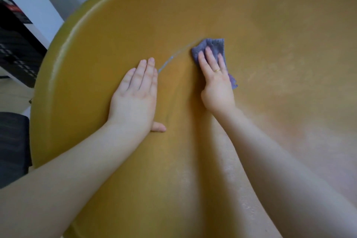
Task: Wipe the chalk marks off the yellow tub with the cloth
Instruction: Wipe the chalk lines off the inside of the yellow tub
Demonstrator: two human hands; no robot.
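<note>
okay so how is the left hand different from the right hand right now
The left hand lies bare on the yellow tub, while the right hand presses a purple cloth against it. The right hand wears a gold ring; the left shows none. The right hand sits at the end of the chalk mark, the left beside its lower end. Both have straight fingers, palms down.

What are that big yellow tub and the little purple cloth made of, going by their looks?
The yellow tub looks like moulded plastic: smooth, one-piece, with a soft sheen along its rounded rim. The cloth under the right hand looks like knitted or terry fabric, ribbed and soft-edged; which fibre, I cannot tell.
</note>
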